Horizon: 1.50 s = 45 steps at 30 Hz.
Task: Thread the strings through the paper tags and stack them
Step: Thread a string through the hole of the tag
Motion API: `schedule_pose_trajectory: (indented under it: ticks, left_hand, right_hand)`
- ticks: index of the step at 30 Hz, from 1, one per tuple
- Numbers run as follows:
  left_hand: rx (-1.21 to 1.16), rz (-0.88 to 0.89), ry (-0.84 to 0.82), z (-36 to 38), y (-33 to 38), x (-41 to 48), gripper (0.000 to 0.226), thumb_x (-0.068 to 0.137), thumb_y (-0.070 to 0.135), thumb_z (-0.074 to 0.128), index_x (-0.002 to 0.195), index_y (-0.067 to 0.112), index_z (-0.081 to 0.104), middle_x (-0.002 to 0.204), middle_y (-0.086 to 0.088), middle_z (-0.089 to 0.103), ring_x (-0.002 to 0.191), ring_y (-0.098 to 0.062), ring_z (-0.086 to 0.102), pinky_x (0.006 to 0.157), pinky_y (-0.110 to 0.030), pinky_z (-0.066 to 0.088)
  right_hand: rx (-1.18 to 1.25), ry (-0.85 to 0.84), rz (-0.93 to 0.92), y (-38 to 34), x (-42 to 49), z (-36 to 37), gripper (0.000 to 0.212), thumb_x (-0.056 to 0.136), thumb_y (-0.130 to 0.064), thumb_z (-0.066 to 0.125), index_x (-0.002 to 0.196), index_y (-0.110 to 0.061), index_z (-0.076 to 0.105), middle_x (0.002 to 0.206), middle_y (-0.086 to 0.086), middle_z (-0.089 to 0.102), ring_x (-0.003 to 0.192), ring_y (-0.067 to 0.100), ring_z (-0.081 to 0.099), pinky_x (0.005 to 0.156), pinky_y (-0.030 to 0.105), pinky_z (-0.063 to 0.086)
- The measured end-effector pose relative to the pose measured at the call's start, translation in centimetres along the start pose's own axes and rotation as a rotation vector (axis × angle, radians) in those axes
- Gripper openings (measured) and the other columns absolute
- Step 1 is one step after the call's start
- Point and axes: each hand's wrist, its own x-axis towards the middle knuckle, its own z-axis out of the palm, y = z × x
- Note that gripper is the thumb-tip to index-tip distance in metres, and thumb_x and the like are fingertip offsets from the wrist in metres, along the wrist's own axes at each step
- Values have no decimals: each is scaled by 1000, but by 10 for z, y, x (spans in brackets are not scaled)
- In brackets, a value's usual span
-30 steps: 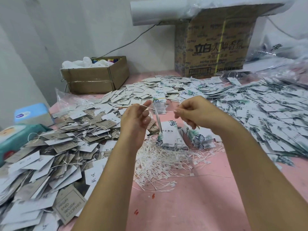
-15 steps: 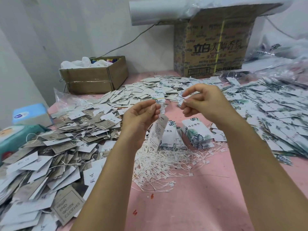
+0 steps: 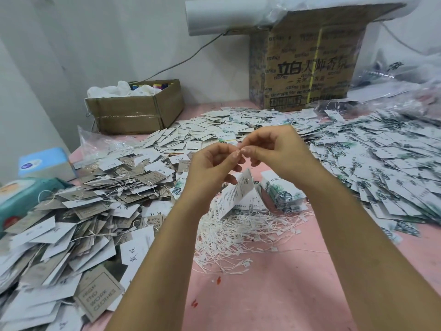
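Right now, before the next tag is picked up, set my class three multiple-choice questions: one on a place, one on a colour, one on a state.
1. The heap of loose strings lies: A in a drawer; B on the table; C on a chair.
2. The table top is: A pink; B green; C black.
3. The paper tag below left hand and right hand: A lies flat; B is torn; C dangles.
Key: B, strings spread on bare table; A, pink shows around them; C, both pinch its string above it.

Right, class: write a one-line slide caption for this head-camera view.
Left hand and right hand meet fingertip to fingertip, a paper tag tilted just below, over loose strings.
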Motion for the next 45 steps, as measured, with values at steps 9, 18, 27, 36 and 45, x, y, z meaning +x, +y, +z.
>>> schedule_pose_trajectory:
  ticks: [9,18,27,36,45]
  left_hand:
    - [20,47,67,5,0,0,11,90,7,59,82,13,62,63,7,66,56,-7,57,45,-20,45]
    - [14,30,55,6,0,-1,10,91,8,58,82,11,62,63,7,64,55,-8,56,44,-20,44]
    - [-32,10,39,7,3,-2,13,93,6,55,82,10,61,62,7,63,54,-7,55,44,-19,43]
    - [28,5,17,5,5,-2,17,92,7,57,78,13,63,60,7,61,53,-8,54,44,-20,43]
    - [-300,-58,34,3,11,1,18,95,8,49,80,13,57,62,7,61,50,-5,53,43,-17,42]
  right_hand:
    - [115,28,45,-2,-1,0,20,82,10,59,96,-3,68,67,7,63,51,2,58,58,17,53]
    - [183,37,83,-4,-2,0,17,81,9,62,91,-4,68,63,8,62,49,5,58,55,19,53]
    - [188,24,96,-4,-3,-1,16,84,8,59,87,-5,68,65,8,62,49,6,56,54,19,52]
    - [205,40,112,-4,-3,-2,10,82,8,61,90,3,64,66,12,62,47,7,57,54,21,54]
    - [467,30,120,-5,-4,-3,18,84,11,55,84,-4,65,61,1,67,54,10,61,63,24,57]
